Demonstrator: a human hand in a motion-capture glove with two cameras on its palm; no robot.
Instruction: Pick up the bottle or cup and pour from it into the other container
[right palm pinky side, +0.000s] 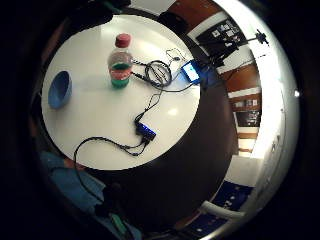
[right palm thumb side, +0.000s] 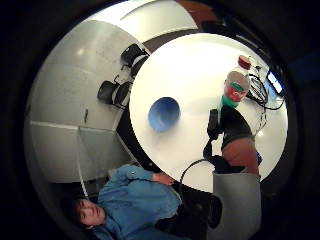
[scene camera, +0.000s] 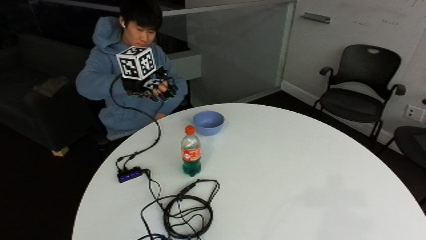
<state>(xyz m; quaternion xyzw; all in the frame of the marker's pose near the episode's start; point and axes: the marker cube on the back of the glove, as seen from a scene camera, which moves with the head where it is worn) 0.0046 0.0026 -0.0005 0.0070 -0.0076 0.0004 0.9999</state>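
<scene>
A person sat at a round white table (scene camera: 299, 165). The right hand (scene camera: 152, 86), in its black glove, was held up in front of the chest, high above the table and well away from everything on it. Its fingers looked loosely curled, and they had hold of nothing. A bottle (scene camera: 191, 158) with a red cap stood upright on the table, with green drink low inside it. A blue bowl (scene camera: 208, 122) sat near the table's edge, closer to the person, a little apart from the bottle. A small black box (scene camera: 129, 175) with blue lights lay beside the bottle.
</scene>
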